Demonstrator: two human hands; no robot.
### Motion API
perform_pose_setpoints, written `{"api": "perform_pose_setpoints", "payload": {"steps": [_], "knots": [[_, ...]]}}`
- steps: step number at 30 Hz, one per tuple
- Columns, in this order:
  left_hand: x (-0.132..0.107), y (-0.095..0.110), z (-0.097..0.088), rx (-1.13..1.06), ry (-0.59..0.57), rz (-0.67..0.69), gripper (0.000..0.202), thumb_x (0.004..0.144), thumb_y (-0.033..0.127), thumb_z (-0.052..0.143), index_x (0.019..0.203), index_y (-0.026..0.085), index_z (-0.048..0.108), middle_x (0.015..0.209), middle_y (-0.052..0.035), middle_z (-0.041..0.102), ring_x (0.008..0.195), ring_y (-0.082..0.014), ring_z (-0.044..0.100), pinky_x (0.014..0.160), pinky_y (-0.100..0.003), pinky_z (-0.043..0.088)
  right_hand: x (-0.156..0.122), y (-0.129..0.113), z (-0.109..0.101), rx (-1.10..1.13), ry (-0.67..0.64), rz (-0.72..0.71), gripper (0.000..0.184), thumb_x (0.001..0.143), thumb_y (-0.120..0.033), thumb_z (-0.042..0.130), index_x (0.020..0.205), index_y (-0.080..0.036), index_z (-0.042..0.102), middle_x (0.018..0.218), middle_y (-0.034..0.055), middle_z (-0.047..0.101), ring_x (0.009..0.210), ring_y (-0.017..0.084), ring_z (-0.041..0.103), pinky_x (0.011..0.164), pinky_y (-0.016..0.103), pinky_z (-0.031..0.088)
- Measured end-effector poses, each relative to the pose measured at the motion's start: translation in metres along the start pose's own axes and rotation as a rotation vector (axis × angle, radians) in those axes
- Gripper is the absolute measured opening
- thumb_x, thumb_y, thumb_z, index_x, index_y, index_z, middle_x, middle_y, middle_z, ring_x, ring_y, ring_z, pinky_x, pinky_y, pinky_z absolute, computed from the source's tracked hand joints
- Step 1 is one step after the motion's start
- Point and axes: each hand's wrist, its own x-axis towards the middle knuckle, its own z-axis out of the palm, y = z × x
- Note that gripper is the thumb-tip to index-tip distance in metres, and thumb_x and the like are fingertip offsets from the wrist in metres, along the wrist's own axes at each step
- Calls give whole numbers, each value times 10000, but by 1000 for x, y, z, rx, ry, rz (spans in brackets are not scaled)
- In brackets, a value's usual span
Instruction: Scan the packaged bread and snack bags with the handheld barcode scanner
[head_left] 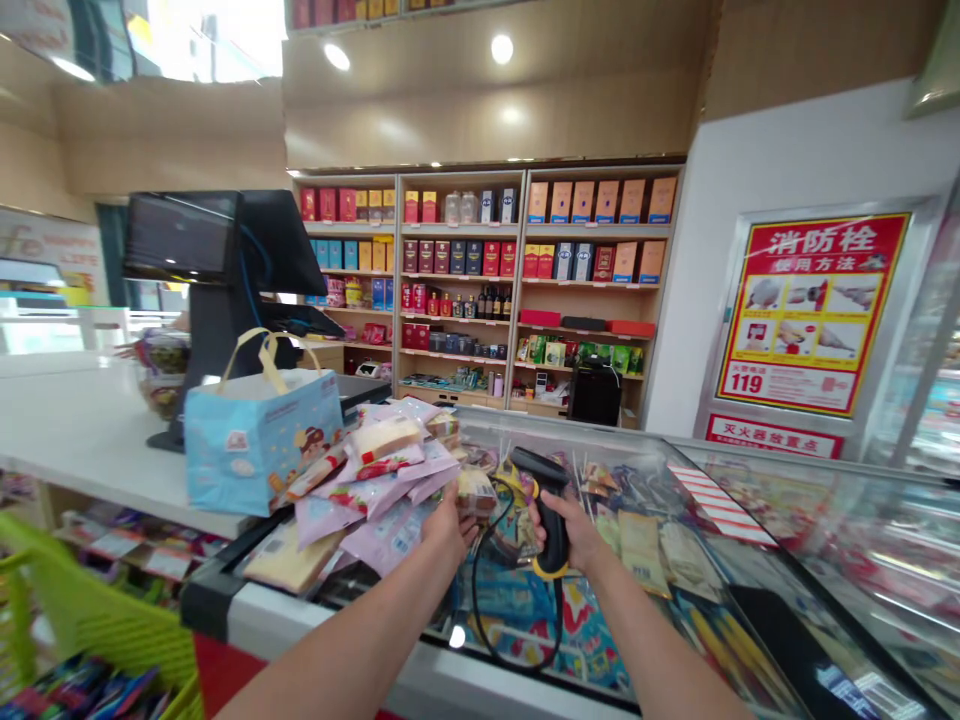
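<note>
My left hand (450,527) is raised over the glass top and shut on a small clear-wrapped food packet (477,494). My right hand (564,532) grips a black corded handheld barcode scanner (549,497), whose head points up and to the left, towards that packet. Its black cable (475,600) loops down across the glass. Just left of my left hand lies a heap of pink and clear snack packets (379,490), partly resting against a light blue paper gift bag (262,440) with yellow handles.
The heap sits on a glass-topped freezer (720,520) filled with packaged goods. On the left are a white counter (90,430), a black dual-screen till (225,250) and a green basket (90,630). Shelves of boxed goods (487,270) stand behind, beside a red fire-hydrant poster (814,312).
</note>
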Motion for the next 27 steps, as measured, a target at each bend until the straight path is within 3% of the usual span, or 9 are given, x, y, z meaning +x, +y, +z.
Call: {"api": "perform_pose_setpoints", "payload": {"steps": [3,4,9,13,16,18,20,24,27], "knots": [[-9,1,1,-37,91,-72,147,799,297,609,774,186,515,648,-13,575,548,-162,603,522,-265,495,0,5,7,-44,-31,18,448,606,-460,796,892,-178,599,552,-49,582,390,89,483,376,221,437],[-15,-1,-1,-58,72,-76,115,805,268,593,780,185,517,627,-6,576,530,-155,599,516,-259,497,-1,6,8,-54,-35,18,448,601,-459,798,884,-179,593,552,-48,583,390,90,484,375,223,440],[-38,-21,-18,-65,-244,-77,89,776,213,609,835,164,564,634,-19,636,549,-159,635,557,-283,533,-2,-1,9,-44,-3,-47,434,622,-454,785,892,-178,586,553,-46,583,382,83,479,365,213,436],[-28,-10,-1,-80,-460,209,304,666,259,731,913,160,585,754,-34,682,629,-156,657,595,-263,533,-4,-9,7,-25,46,-110,407,640,-425,777,905,-178,592,559,-47,582,383,82,492,368,208,439],[-5,11,27,-143,-519,422,439,619,285,768,1004,197,577,877,-30,695,781,-163,671,677,-264,540,-5,-11,9,-48,106,-161,434,624,-431,784,922,-180,591,550,-53,575,378,85,492,360,210,435],[12,19,41,-160,-541,453,465,642,308,759,1055,231,560,932,-27,695,883,-174,665,744,-297,545,-5,-8,12,-99,167,-190,457,617,-453,784,926,-180,588,548,-55,572,378,89,491,358,215,435],[25,16,47,-175,-574,410,460,671,322,750,1077,256,545,954,-19,693,925,-178,657,787,-340,547,-4,-4,16,-191,243,-180,435,620,-488,771,854,-171,587,523,-52,559,370,89,480,357,219,429],[39,-9,45,-240,-662,208,436,672,262,774,1038,254,536,932,13,687,861,-155,661,820,-385,549,-3,2,20,-414,399,-106,420,640,-543,726,628,-177,519,432,-41,514,337,92,458,353,229,420],[39,-26,42,-228,-707,39,392,671,241,788,972,230,538,874,26,681,759,-129,655,785,-363,558,-6,-1,20,-481,443,-96,408,635,-532,731,669,-182,525,441,-45,528,339,100,472,355,231,425]]}}
